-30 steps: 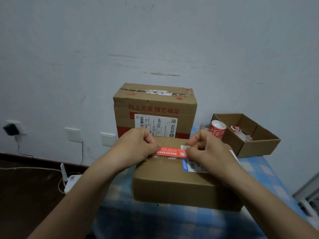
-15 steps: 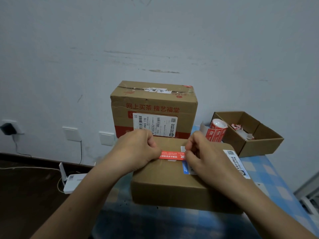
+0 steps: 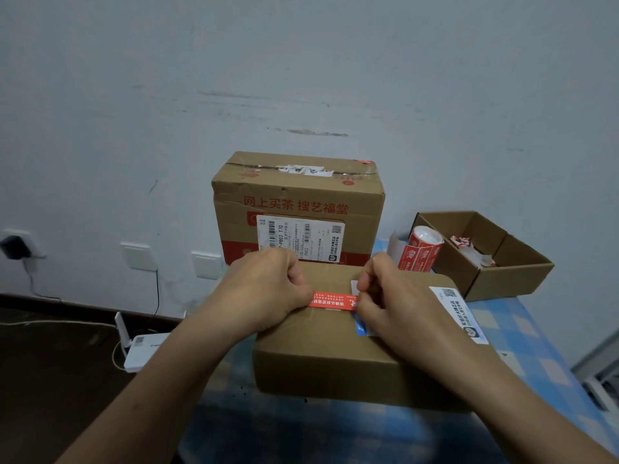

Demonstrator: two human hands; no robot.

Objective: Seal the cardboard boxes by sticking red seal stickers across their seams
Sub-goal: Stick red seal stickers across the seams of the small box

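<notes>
A blue checked table point(image 3: 522, 333) stands against the pale wall, and it is fairly crowded. At the back sits a tall cardboard box point(image 3: 298, 202) with red lettering and a white shipping label, tape remnants along its top seam. To its right an open cardboard tray point(image 3: 502, 279) holds crumpled red-and-white backing scraps point(image 3: 469, 249), and a roll of red stickers point(image 3: 422, 249) leans at the tray's left wall, just behind the right hand. Off the table's left edge, lower down, lies a white device with an upright antenna point(image 3: 140, 349); on the wall are three white sockets, the leftmost with a black plug point(image 3: 15, 246) in it.

I count three cardboard boxes in all: the tall one, the open tray, and the flat box point(image 3: 331, 353) in front, which carries a white label point(image 3: 459, 313) along its right side. One loose sticker, one roll.

The red seal sticker point(image 3: 333, 300) lies on top of the flat box, its long axis running left to right, parallel to the box's front edge. Its ends disappear under the two hands, so I cannot see how much is stuck down. The left hand point(image 3: 268, 289) is curled, thumb and fingers closed on the sticker's left end. The right hand point(image 3: 395, 303) likewise pinches the right end, covering part of a blue-edged label point(image 3: 361, 328) there. Both forearms reach across the front of the box.
</notes>
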